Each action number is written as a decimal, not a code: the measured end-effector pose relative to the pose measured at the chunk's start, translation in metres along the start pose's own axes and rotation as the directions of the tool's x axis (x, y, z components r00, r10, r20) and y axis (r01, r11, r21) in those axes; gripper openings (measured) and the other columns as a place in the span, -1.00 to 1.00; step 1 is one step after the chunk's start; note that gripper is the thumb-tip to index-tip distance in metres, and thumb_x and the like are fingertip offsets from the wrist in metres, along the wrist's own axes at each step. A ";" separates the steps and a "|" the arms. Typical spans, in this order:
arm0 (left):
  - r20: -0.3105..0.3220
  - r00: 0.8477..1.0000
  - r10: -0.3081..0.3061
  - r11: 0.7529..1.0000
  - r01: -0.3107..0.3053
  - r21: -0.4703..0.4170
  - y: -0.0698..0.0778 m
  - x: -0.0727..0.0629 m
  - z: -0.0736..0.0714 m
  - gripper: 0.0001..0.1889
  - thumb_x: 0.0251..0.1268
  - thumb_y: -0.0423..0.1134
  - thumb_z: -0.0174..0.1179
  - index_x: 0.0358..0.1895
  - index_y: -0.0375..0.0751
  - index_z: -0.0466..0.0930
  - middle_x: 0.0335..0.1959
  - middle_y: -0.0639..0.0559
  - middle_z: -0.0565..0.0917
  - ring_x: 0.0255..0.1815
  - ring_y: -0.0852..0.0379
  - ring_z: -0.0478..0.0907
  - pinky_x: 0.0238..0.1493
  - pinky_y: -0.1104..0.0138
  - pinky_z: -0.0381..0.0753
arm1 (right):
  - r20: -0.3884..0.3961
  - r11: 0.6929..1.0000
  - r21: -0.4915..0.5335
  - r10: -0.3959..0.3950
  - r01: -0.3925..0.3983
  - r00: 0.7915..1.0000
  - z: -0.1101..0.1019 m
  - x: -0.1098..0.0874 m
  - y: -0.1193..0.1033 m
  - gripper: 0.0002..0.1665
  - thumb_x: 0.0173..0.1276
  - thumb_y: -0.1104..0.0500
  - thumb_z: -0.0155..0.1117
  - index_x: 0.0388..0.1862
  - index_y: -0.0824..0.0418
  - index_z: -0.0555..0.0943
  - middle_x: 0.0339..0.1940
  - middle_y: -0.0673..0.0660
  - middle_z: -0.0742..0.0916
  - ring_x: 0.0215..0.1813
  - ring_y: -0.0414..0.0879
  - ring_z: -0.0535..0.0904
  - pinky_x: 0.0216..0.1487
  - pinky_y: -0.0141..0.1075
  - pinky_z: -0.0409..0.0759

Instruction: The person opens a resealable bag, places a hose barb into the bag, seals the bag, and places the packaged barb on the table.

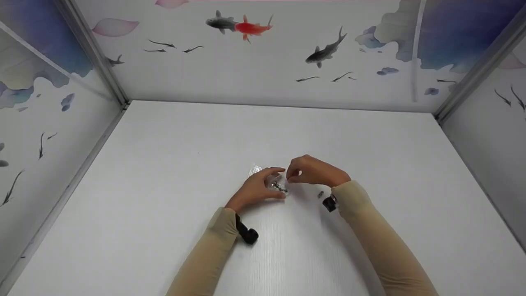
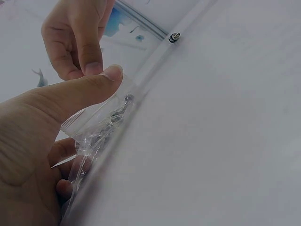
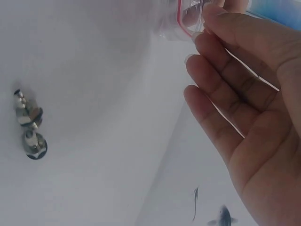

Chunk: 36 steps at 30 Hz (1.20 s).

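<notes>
1. Looking down, we see the broad white surface point(image 1: 164, 185).
2. Left hand point(image 1: 257, 187): we find its fingers curled around a clear plastic bag point(image 2: 94, 115).
3. Right hand point(image 1: 314, 169): its thumb and forefinger, drawn narrow, pinch the bag's edge.
4. Clear plastic bag: we locate it between the hands, with small metal pieces point(image 2: 115, 116) inside.
5. Loose metal hardware point(image 3: 32, 123): lying on the surface, near the right hand, apart from the bag.

A small enclosed work booth, its wider setting unclear: a white table point(image 1: 185, 131) is walled by panels point(image 1: 246, 74) printed with fish point(image 1: 253, 28) and petals point(image 1: 117, 27), with metal posts point(image 1: 91, 47) at the corners.
</notes>
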<state>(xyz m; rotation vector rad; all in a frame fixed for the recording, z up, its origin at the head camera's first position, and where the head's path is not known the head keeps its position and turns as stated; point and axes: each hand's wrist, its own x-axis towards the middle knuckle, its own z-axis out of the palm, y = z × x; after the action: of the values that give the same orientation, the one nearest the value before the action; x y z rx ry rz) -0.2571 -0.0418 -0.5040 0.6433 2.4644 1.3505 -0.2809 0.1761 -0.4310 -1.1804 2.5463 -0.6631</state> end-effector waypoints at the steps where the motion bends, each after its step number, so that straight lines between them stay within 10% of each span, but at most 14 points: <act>1: -0.001 1.000 0.000 1.000 0.000 0.000 0.000 0.000 0.000 -0.25 -0.02 0.08 0.45 0.33 0.30 0.37 0.27 0.13 0.50 0.15 0.14 0.44 0.21 0.14 0.40 | -0.002 1.000 -0.003 -0.006 0.006 1.000 0.000 0.000 0.000 -0.87 0.25 0.29 0.35 -0.23 0.26 0.74 -0.25 0.08 0.76 -0.17 -0.11 0.66 -0.08 -0.27 0.62; 36: -0.014 1.000 0.022 1.000 -0.022 -0.007 0.002 0.000 0.000 -0.24 -0.03 -0.02 0.48 0.33 0.14 0.41 0.27 0.06 0.50 0.25 0.09 0.42 0.27 0.12 0.38 | 0.095 0.970 -0.016 0.245 -0.244 0.965 -0.013 -0.038 0.018 -0.81 0.23 0.23 0.38 -0.16 0.14 0.74 -0.18 -0.01 0.76 -0.08 -0.12 0.60 0.01 -0.16 0.58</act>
<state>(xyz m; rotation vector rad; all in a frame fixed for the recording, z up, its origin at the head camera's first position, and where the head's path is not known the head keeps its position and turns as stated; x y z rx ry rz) -0.2563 -0.0403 -0.5022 0.6640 2.4691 1.3762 -0.2737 0.2197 -0.4277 -0.8558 2.5544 -0.5295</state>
